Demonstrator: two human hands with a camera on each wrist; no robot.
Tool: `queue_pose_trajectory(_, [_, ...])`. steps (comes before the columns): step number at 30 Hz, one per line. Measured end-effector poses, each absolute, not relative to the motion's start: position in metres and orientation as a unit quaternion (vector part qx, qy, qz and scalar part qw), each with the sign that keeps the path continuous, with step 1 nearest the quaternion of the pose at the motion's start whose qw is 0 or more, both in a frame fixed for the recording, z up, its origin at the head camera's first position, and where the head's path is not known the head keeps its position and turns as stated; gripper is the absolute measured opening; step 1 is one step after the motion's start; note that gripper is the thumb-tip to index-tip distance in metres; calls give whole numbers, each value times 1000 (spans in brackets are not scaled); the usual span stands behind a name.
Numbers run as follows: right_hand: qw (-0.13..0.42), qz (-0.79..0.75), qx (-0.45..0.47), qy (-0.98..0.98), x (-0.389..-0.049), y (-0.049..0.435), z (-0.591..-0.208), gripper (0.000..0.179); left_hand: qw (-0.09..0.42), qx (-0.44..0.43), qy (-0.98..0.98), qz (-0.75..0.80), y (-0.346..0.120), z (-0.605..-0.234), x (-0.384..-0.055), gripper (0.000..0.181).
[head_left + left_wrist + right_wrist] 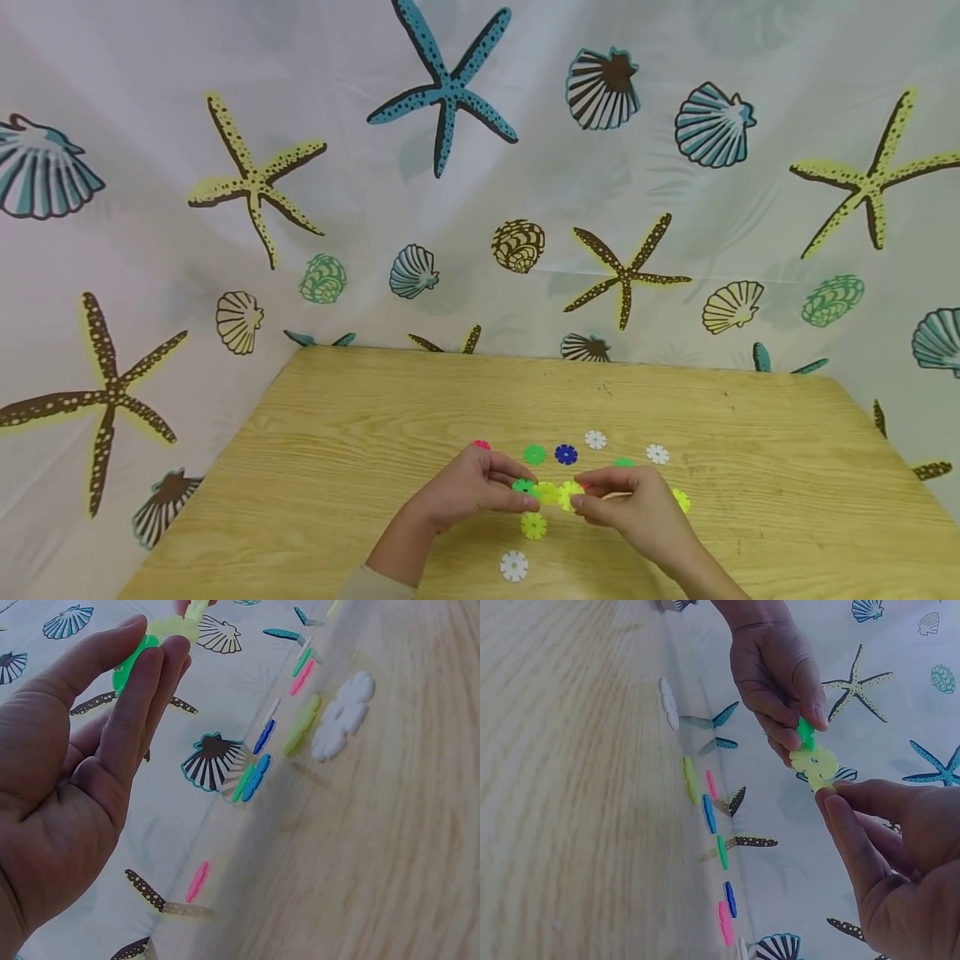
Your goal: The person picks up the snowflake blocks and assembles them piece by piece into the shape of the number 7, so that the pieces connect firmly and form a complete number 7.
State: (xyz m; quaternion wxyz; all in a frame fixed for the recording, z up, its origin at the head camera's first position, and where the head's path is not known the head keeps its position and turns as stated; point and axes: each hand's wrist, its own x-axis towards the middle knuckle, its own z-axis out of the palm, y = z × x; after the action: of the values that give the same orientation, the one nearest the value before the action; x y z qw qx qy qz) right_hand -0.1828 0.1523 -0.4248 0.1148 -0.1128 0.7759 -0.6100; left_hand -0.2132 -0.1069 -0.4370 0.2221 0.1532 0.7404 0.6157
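My left hand [467,493] pinches a green notched plastic disc [805,732] between thumb and fingers. Joined to that disc is a pale yellow notched disc [810,760], which spans the gap between the two hands. A second yellow notched disc [567,497] sits at its right end, and my right hand [647,507] pinches it by the edge with thumb and fingertips. This short chain is held up above the wooden table [360,417]. In the right wrist view, the second yellow disc appears nearly edge-on and partly hidden by the fingertips.
Loose notched discs lie around the hands: a yellow disc [533,526] and a white disc [513,566] in front, a green disc [534,454], a blue disc [566,454] and white discs behind. A pink disc [197,882] lies farther left. A patterned curtain [480,183] encloses the table.
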Motion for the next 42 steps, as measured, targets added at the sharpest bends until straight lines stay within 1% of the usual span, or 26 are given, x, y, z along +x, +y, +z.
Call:
queue_pose_trajectory(18, [141,-648,-108,741,-183,153,-421,41,223,149,738,620,-106,-439,-214,33])
queue_pose_trajectory(23, [150,-668,-103,721,-183,152,-423,44,215,141,733,630,-104,-440,-214,37])
queue_pose_trajectory(28, [141,-680,-80,715,-183,149,-426,46,207,119,707,666,-94,-443,-214,40])
queue_pose_trajectory(33, [122,-680,-57,721,-182,147,-425,43,203,112,697,679,-87,-445,-213,34])
queue_pose_trajectory(37, [112,-678,-39,725,-180,146,-424,41,196,110,696,682,-82,-446,-212,31])
queue_pose_trajectory(42, [115,-691,-25,713,-181,146,-425,39,191,109,693,686,-78,-447,-211,30])
